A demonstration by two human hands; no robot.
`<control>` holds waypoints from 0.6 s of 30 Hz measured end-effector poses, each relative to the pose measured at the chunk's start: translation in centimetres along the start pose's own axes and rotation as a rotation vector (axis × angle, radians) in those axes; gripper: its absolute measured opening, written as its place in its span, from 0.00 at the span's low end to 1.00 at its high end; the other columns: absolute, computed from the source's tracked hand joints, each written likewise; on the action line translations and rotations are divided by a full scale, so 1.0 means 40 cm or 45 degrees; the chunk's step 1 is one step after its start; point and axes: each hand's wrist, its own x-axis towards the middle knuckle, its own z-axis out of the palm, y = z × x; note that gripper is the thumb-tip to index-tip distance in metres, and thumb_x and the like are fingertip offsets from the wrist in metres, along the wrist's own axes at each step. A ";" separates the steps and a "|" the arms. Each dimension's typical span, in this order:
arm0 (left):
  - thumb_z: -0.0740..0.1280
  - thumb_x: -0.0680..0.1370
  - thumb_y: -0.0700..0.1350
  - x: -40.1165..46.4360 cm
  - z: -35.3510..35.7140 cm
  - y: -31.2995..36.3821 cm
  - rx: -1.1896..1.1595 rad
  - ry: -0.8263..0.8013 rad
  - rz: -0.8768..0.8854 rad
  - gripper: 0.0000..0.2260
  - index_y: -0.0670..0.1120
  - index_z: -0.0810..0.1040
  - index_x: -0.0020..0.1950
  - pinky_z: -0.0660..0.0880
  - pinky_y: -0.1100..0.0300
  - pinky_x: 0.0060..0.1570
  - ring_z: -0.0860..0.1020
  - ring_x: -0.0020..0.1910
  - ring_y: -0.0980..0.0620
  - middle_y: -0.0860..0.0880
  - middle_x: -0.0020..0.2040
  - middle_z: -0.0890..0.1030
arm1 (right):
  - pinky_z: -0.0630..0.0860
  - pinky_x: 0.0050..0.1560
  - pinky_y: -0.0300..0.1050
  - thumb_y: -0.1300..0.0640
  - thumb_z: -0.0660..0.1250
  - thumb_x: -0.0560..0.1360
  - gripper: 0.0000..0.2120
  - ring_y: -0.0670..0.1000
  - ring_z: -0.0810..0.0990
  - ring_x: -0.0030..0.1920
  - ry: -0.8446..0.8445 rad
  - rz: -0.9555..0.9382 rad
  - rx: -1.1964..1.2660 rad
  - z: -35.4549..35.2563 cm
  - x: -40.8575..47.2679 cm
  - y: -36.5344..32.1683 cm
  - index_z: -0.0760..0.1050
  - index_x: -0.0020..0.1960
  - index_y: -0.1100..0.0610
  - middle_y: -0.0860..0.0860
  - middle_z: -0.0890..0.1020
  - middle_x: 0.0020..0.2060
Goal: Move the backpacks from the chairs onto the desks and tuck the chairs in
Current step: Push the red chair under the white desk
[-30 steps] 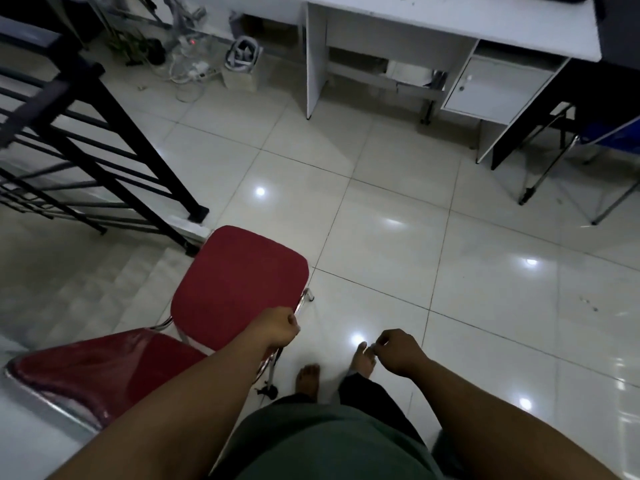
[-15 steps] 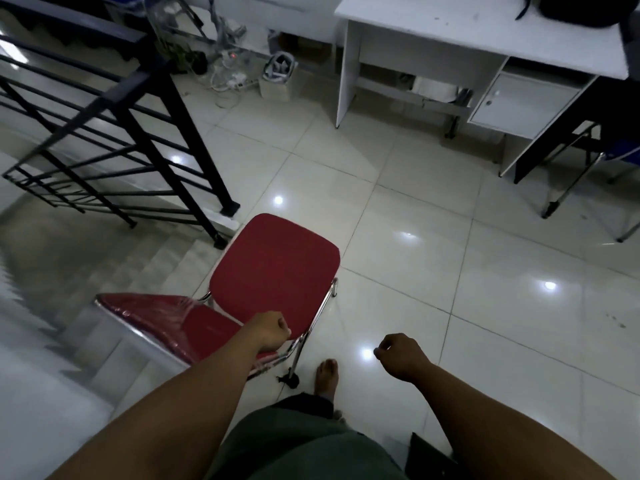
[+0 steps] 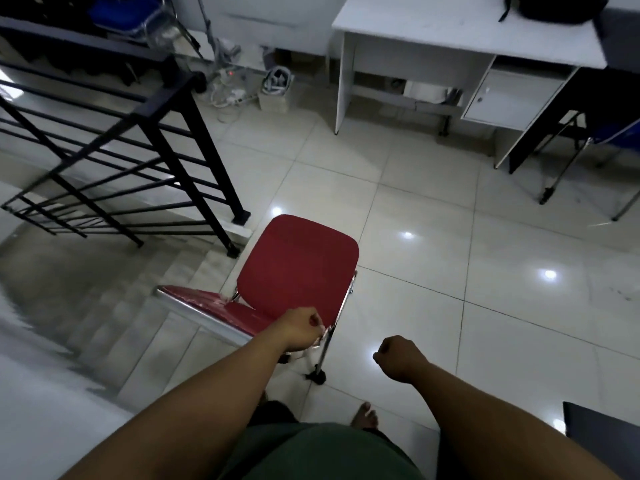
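Head view, left to right: black stair railing above the steps at far left. Red chair on the tiled floor beside the railing's foot, well apart from the desks. Left hand curled round the chair's backrest corner, gripping the frame. Right hand in a loose fist — holds nothing, hangs over the floor. White desk far right — black backpack lying on top
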 end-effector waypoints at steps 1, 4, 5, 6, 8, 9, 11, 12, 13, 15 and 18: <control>0.68 0.76 0.47 0.006 -0.015 -0.003 0.077 -0.022 0.040 0.05 0.49 0.81 0.49 0.76 0.59 0.54 0.80 0.52 0.51 0.50 0.52 0.83 | 0.77 0.50 0.45 0.52 0.63 0.76 0.14 0.54 0.81 0.51 0.010 0.008 0.014 0.008 -0.002 -0.016 0.81 0.51 0.62 0.56 0.84 0.49; 0.67 0.77 0.51 0.011 -0.096 -0.041 0.329 -0.061 0.152 0.08 0.51 0.80 0.54 0.74 0.59 0.51 0.78 0.52 0.50 0.51 0.54 0.82 | 0.75 0.47 0.42 0.52 0.63 0.77 0.14 0.54 0.80 0.51 0.064 0.065 0.102 0.051 -0.004 -0.082 0.80 0.52 0.61 0.55 0.83 0.50; 0.67 0.77 0.52 0.010 -0.128 -0.064 0.384 -0.069 0.173 0.09 0.52 0.79 0.54 0.73 0.59 0.51 0.78 0.52 0.50 0.51 0.55 0.81 | 0.73 0.45 0.41 0.52 0.63 0.77 0.14 0.54 0.80 0.51 0.079 0.081 0.132 0.067 -0.003 -0.104 0.80 0.52 0.61 0.55 0.83 0.50; 0.66 0.77 0.53 0.008 -0.160 -0.093 0.455 -0.078 0.185 0.09 0.53 0.79 0.54 0.73 0.58 0.51 0.77 0.52 0.50 0.51 0.55 0.80 | 0.71 0.45 0.40 0.52 0.63 0.77 0.14 0.54 0.80 0.51 0.088 0.102 0.162 0.086 -0.003 -0.130 0.79 0.52 0.61 0.55 0.83 0.50; 0.65 0.77 0.54 0.002 -0.228 -0.163 0.560 -0.097 0.180 0.09 0.53 0.78 0.54 0.74 0.56 0.52 0.77 0.53 0.49 0.50 0.55 0.80 | 0.70 0.43 0.40 0.52 0.64 0.77 0.11 0.54 0.79 0.48 0.098 0.126 0.216 0.133 0.002 -0.201 0.78 0.49 0.60 0.55 0.82 0.47; 0.66 0.77 0.54 0.000 -0.255 -0.195 0.539 -0.099 0.162 0.08 0.53 0.79 0.53 0.74 0.56 0.52 0.77 0.52 0.50 0.51 0.54 0.80 | 0.72 0.43 0.41 0.52 0.64 0.77 0.10 0.54 0.79 0.45 0.092 0.129 0.260 0.159 0.002 -0.240 0.77 0.46 0.59 0.55 0.82 0.44; 0.67 0.76 0.53 0.002 -0.296 -0.230 0.421 -0.053 0.172 0.07 0.53 0.79 0.50 0.76 0.56 0.52 0.79 0.50 0.51 0.52 0.51 0.81 | 0.77 0.46 0.45 0.54 0.64 0.77 0.09 0.55 0.81 0.43 0.087 0.121 0.357 0.197 0.009 -0.320 0.77 0.44 0.60 0.56 0.82 0.42; 0.67 0.75 0.53 0.002 -0.308 -0.235 0.400 -0.047 0.223 0.06 0.54 0.79 0.49 0.76 0.57 0.51 0.79 0.49 0.51 0.53 0.50 0.81 | 0.78 0.47 0.46 0.56 0.63 0.77 0.09 0.57 0.82 0.44 0.090 0.119 0.361 0.209 0.012 -0.352 0.77 0.44 0.61 0.58 0.83 0.44; 0.67 0.75 0.53 0.001 -0.318 -0.236 0.428 -0.059 0.288 0.05 0.55 0.79 0.49 0.76 0.57 0.50 0.79 0.48 0.52 0.53 0.49 0.81 | 0.78 0.47 0.45 0.58 0.62 0.77 0.08 0.59 0.82 0.47 0.093 0.128 0.343 0.216 0.013 -0.377 0.77 0.46 0.61 0.59 0.83 0.45; 0.67 0.76 0.54 -0.005 -0.335 -0.243 0.470 -0.107 0.354 0.06 0.55 0.79 0.50 0.76 0.55 0.52 0.79 0.49 0.51 0.53 0.51 0.81 | 0.76 0.43 0.43 0.60 0.61 0.77 0.06 0.60 0.83 0.49 0.123 0.180 0.327 0.217 0.010 -0.404 0.75 0.45 0.61 0.59 0.82 0.45; 0.66 0.76 0.54 -0.011 -0.356 -0.269 0.380 -0.103 0.329 0.06 0.55 0.79 0.49 0.78 0.54 0.53 0.79 0.48 0.52 0.53 0.50 0.82 | 0.73 0.42 0.41 0.57 0.63 0.77 0.08 0.57 0.81 0.46 0.133 0.204 0.277 0.201 0.008 -0.392 0.78 0.48 0.60 0.58 0.83 0.48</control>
